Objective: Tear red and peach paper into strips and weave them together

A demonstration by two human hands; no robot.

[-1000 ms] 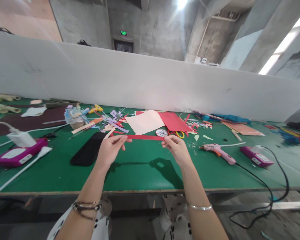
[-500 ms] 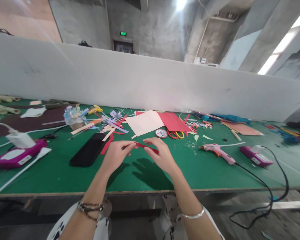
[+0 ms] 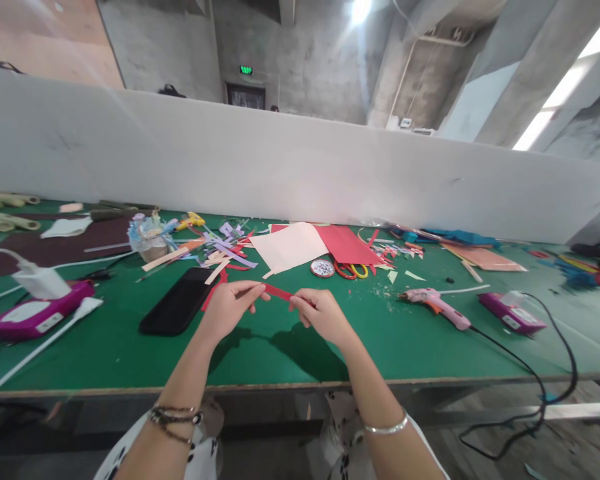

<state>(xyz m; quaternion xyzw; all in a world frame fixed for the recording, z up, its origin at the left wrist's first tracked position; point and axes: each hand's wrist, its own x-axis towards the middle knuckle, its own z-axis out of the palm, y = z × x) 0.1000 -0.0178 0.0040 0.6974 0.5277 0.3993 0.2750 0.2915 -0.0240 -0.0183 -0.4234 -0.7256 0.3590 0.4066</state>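
Note:
A narrow red paper strip (image 3: 279, 292) hangs between both hands just above the green table (image 3: 410, 343). My left hand (image 3: 229, 308) pinches its left part, and the strip's free end trails down toward the black phone (image 3: 178, 301). My right hand (image 3: 320, 313) pinches the strip's right end with fingers curled closed. The two hands are close together near the table's front edge.
Behind the hands lie a cream sheet (image 3: 290, 245), a red sheet (image 3: 347, 244), scissors (image 3: 351, 270), a small round tin (image 3: 323, 268) and several paper scraps (image 3: 220, 250). A pink glue gun (image 3: 437, 306) with a cable lies right. Magenta boxes (image 3: 33, 311) sit left and right. A white partition (image 3: 300, 167) backs the table.
The hands held the strip stretched wide, then came together. My right hand slid leftward along the strip, and the strip's left end now droops toward the phone.

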